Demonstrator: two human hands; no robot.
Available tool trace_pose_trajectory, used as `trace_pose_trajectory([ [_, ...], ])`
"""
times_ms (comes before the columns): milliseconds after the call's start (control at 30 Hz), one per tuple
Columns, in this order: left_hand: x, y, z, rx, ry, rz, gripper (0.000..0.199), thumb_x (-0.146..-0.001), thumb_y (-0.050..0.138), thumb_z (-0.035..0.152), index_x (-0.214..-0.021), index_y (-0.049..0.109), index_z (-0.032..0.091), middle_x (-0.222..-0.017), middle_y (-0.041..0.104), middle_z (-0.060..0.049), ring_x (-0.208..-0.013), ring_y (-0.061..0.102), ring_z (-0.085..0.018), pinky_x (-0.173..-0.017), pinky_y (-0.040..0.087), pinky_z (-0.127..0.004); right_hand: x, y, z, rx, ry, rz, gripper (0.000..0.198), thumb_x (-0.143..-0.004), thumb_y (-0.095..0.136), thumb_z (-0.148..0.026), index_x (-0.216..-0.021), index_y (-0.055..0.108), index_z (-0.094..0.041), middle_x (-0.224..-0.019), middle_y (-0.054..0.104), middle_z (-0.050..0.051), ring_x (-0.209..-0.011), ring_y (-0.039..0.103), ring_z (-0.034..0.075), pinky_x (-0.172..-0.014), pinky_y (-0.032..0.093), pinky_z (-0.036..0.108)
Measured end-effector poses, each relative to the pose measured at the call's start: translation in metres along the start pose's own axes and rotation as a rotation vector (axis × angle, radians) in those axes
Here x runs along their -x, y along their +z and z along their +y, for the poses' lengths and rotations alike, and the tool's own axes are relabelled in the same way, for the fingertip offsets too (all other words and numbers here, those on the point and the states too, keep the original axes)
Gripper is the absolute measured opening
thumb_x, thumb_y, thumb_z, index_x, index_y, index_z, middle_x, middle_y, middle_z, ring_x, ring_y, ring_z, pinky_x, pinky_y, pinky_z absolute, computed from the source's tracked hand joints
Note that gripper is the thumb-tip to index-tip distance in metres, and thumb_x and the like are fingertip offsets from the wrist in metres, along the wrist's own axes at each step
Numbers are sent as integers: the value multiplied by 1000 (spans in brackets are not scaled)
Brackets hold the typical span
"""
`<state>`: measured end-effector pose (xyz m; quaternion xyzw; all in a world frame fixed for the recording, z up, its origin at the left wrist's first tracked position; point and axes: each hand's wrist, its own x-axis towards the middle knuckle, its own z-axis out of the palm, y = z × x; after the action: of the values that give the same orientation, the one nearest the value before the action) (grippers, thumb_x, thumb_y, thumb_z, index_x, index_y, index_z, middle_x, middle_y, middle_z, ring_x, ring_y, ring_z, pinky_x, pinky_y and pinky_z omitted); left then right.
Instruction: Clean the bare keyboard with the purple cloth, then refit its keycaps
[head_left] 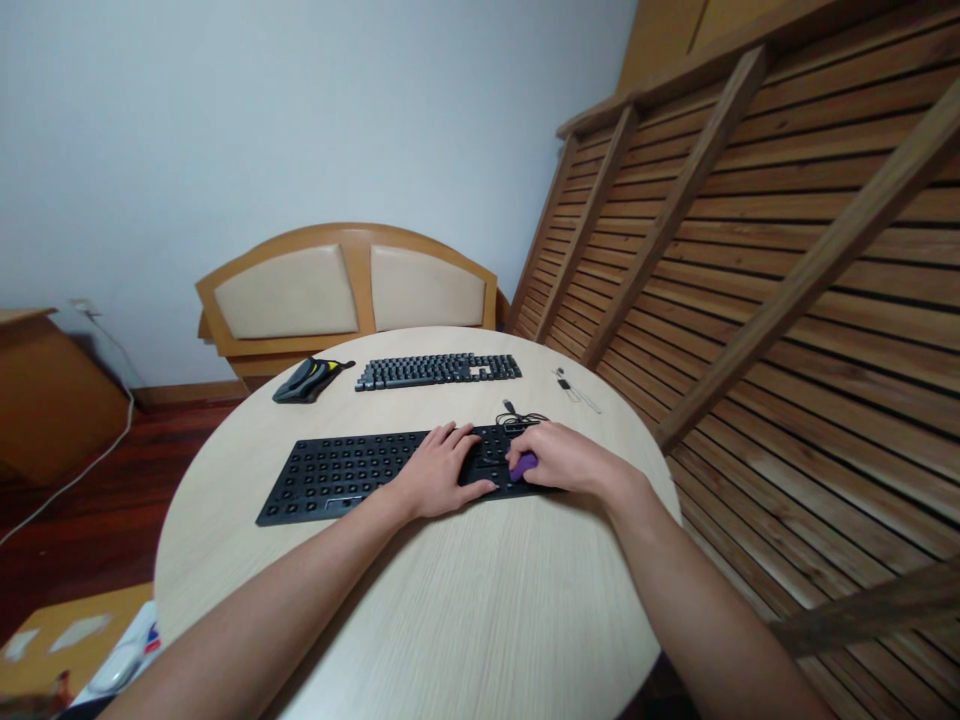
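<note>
A black keyboard (pixel 341 470) with its keycaps off lies near the middle of the round table, bare switches showing in rows. Flat on its right-centre part rests my left hand (pixel 442 468), fingers stretched out and thumb spread. My right hand (pixel 559 455) is closed around a small purple object (pixel 523 466), pressed against the keyboard's right end; its exact kind is hidden by the fingers. Behind the right hand a black USB cable (pixel 517 415) lies coiled. Farther back, loose dark keycaps (pixel 420 370) are laid out in keyboard order, with a gap toward the right.
A black, grey and yellow pouch-like item (pixel 309 380) sits at the table's back left. Thin wire tools (pixel 574 390) lie at the back right. Slatted wooden panels (pixel 750 260) lean beside the pale table (pixel 480 610). A cardboard box (pixel 75 635) stands on the floor, lower left.
</note>
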<state>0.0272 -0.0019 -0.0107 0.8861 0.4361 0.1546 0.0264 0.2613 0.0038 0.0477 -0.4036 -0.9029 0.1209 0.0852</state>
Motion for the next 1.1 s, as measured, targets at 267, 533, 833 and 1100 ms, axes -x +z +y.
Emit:
trace_pose_trajectory([
  [267,-1,2,-2,9,1,-5,80,-87,45,75,-140,48,14,-155,38,-15,-142,33,-40,-118,25,-53,28,-8,-11,-141,18,-101,20,-72,61,-11,-82,73,-22,-81,74,0,-75,66,17,-70,45,24],
  [533,-1,-2,-2,6,8,-26,82,-88,42,75,-141,47,13,-155,37,-15,-143,31,-39,-118,25,-53,17,-14,7,-138,55,192,27,-84,50,-8,-100,66,-22,-100,72,2,-90,64,18,-82,45,28],
  [833,0,-6,-5,-34,42,-61,83,-85,47,74,-143,46,14,-156,36,-15,-142,33,-39,-117,27,-51,38,10,-22,89,-16,65,20,-83,55,-9,-95,66,-22,-93,65,5,-86,59,20,-76,41,29],
  [1100,0,-6,-5,-5,41,-65,83,-86,47,73,-143,45,14,-156,35,-15,-143,31,-39,-117,25,-52,47,-2,-8,-28,93,203,19,-86,51,-11,-99,59,-22,-95,69,3,-87,62,19,-77,42,28],
])
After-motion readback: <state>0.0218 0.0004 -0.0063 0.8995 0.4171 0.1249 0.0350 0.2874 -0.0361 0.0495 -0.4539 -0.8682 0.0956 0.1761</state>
